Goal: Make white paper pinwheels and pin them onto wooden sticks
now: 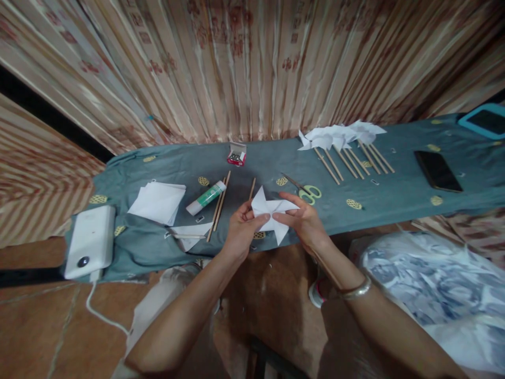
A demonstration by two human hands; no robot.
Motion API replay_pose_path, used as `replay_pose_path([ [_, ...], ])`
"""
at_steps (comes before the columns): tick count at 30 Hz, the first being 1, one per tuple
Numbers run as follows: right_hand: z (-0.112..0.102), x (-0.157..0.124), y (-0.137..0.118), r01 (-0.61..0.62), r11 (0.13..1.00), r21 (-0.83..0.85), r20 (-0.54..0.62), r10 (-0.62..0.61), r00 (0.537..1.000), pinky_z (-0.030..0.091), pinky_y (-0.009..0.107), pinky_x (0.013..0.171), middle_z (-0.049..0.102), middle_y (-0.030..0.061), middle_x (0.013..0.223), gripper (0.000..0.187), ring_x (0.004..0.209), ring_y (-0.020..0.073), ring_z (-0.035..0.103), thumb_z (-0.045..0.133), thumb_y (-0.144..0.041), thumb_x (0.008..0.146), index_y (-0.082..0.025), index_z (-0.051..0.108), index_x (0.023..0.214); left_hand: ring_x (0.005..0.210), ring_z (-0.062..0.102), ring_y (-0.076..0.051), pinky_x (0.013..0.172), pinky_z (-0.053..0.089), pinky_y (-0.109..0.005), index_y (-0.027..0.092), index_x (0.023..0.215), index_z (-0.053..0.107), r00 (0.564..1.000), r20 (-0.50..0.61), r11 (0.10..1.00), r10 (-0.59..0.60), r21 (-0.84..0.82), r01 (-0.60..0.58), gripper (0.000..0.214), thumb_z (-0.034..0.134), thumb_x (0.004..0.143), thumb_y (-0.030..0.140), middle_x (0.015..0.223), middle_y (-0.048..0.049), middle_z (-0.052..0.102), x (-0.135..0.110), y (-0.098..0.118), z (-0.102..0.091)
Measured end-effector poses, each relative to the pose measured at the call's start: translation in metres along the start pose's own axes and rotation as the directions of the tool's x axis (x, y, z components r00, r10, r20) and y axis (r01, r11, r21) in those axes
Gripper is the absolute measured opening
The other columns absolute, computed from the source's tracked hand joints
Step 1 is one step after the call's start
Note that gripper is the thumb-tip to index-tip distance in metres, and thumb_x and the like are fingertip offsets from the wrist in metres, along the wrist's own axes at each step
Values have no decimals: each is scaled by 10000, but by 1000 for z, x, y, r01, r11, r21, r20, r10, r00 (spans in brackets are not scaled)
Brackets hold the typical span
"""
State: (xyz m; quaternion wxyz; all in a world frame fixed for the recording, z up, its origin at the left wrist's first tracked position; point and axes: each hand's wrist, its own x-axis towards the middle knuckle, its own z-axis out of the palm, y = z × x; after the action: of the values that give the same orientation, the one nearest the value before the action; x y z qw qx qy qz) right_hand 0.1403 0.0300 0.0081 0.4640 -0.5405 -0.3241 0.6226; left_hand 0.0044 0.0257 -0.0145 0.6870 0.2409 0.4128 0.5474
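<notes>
A white paper pinwheel (272, 208) is held above the near edge of the cloth-covered table, both thumbs pressing close to its middle. My left hand (241, 227) grips its left side, the fingers partly hidden behind the paper. On the other side my right hand (305, 221) pinches it between thumb and fingers. A wooden stick (252, 188) lies just beyond my left hand, its lower part hidden. Green-handled scissors (305, 190) rest right behind my right hand. To the left are a glue stick (206, 198) and wooden sticks (219, 210).
A small open box of pins (236, 155) stands at the back. Finished pinwheels (342, 138) on sticks lie at the back right, near a phone (437, 171). White paper sheets (158, 202) and a white power bank (90, 241) with a cable are leftward. A stuffed plastic bag (430, 279) sits right.
</notes>
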Motion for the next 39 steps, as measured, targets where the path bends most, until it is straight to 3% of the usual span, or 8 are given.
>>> replay_pose_path([
  [14,-2,2,1,16,995,96,11,-17,1000,452,258,536,600,-107,491,717,463,117,563,845,-274,454,-160,566,1104,670,662,-147,744,491,-288,130,882,668,999,-17,999,-33,-27,33,437,851,487,172,764,-27,742,1,5,3],
  [21,2,-1,2,4,996,89,-9,-4,1000,482,288,544,646,-78,525,792,499,154,607,857,-277,441,-160,552,1162,657,655,-139,705,496,-270,131,935,659,1000,-8,999,-26,-37,26,485,851,491,170,778,-26,746,0,3,3],
  [31,-2,1,1,7,998,68,30,-9,999,472,271,521,659,-66,549,733,499,147,603,842,-304,499,-164,558,1159,661,668,-153,713,503,-283,140,930,668,999,-34,999,-27,-20,27,476,858,498,202,781,-34,752,1,2,3],
  [39,-3,3,3,-3,997,78,38,0,999,484,246,530,689,-58,613,721,540,139,626,860,-290,466,-188,579,1122,702,677,-165,746,501,-293,138,932,668,1000,-18,999,-16,-30,16,472,860,507,214,797,-40,752,1,4,2],
])
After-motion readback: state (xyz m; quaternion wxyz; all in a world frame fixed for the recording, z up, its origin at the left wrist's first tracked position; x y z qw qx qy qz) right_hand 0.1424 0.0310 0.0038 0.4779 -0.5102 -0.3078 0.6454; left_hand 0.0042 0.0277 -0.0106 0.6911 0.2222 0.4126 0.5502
